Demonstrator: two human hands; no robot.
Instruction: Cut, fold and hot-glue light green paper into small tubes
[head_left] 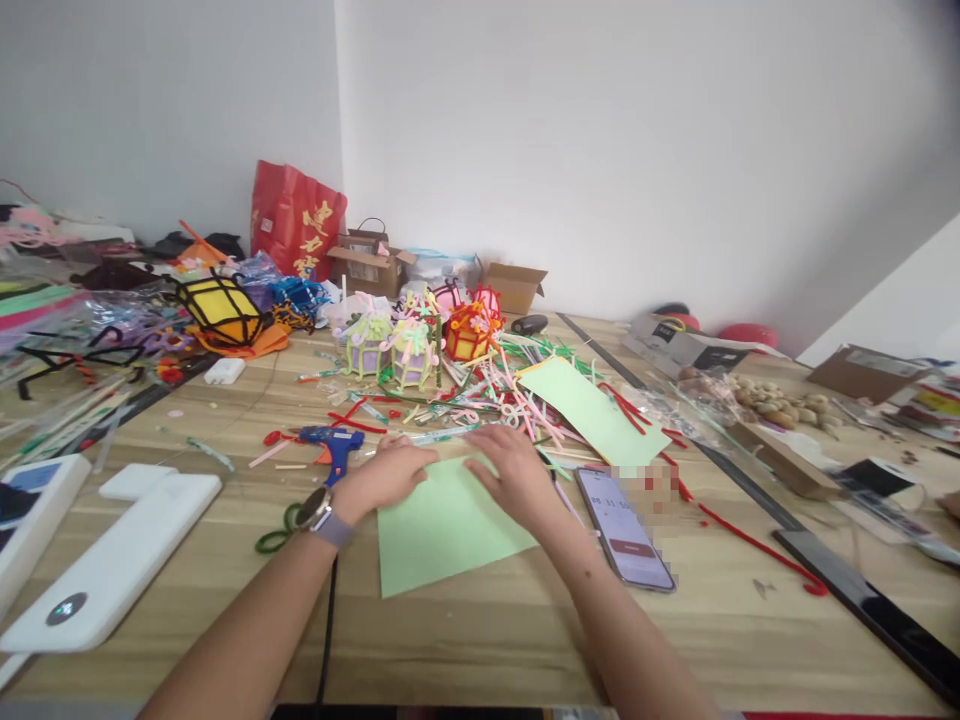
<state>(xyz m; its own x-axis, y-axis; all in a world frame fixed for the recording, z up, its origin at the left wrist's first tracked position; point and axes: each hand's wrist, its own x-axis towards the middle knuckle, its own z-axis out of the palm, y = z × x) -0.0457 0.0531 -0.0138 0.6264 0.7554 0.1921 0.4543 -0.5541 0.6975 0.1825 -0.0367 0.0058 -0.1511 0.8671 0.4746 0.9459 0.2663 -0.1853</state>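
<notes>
A light green paper sheet (442,530) lies on the wooden table (480,630) in front of me. My left hand (386,475), with a watch on its wrist, rests flat on the sheet's upper left edge, fingers stretched out. My right hand (514,475) lies flat on the sheet's upper right part, fingers spread. Both hands press on the paper's far edge, which may be folded over. A blue glue gun (334,447) sits just left of my left hand. A phone (626,530) lies right of my right arm.
A second green sheet (592,410) lies beyond, amid several scattered pipe cleaners (487,395) and small pipe-cleaner lanterns (390,345). White power banks (112,560) sit at the left. Green scissors handles (277,535), a red bag (296,220), cardboard boxes (517,285) and nuts (780,405) lie around.
</notes>
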